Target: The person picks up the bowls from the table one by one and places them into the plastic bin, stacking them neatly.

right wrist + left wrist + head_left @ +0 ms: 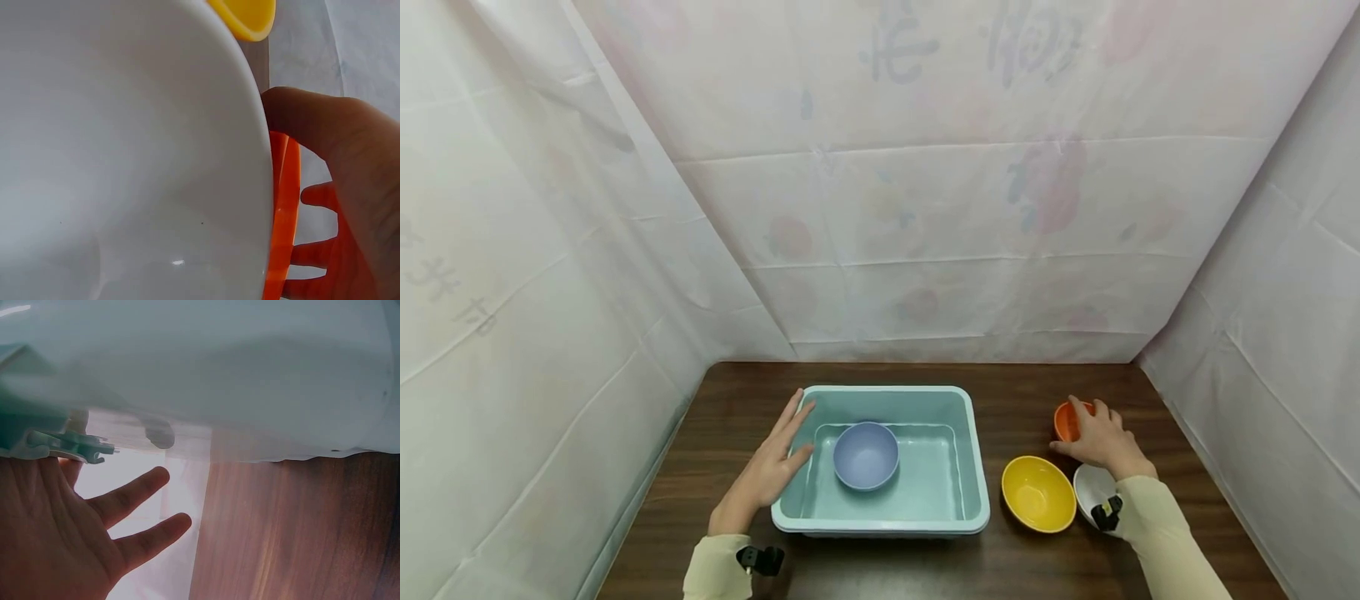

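Presently, white bowl (1090, 485) beneath right wrist (1135, 468); yellow bowl (1038, 494) left of it. Left hand (765, 469) splayed at tub (880, 526); blue bowl (866, 456) inside, right of that hand. Farther: right hand (1103, 438) at orange bowl (1063, 425); cannot tell if gripping.

Dark brown wood-grain table (1015, 558), creased white sheet (940, 208) with faint coloured prints behind its far edge, pale sheets (520, 275) hanging left and right.
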Demonstrator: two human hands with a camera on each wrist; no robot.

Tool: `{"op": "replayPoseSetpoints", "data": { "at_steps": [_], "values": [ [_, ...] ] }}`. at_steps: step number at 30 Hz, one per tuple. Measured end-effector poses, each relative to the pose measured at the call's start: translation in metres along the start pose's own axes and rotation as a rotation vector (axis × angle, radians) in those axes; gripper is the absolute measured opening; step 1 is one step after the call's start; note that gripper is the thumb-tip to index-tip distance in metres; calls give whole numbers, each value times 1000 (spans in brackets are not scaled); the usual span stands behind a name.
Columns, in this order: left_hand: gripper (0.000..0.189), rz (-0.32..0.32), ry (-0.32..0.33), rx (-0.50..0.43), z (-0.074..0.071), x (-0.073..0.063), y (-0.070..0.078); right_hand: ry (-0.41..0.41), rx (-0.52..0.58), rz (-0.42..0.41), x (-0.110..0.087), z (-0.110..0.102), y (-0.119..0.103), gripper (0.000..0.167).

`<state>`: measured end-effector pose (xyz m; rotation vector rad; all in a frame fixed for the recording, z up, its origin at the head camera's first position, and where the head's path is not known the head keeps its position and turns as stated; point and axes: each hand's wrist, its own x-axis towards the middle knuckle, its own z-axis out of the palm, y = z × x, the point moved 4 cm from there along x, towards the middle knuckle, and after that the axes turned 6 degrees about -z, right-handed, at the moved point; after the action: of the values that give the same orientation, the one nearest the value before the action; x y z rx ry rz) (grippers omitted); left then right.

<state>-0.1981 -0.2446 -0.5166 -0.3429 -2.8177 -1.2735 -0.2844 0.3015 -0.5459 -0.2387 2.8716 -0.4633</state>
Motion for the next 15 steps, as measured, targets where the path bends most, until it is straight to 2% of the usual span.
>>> {"op": "replayPoseSetpoints", "data": {
  "at_steps": [15],
  "values": [
    [65, -6, 10, 3, 1, 0, 2, 12, -30, -18, 3, 2, 4, 99]
  ]
}}
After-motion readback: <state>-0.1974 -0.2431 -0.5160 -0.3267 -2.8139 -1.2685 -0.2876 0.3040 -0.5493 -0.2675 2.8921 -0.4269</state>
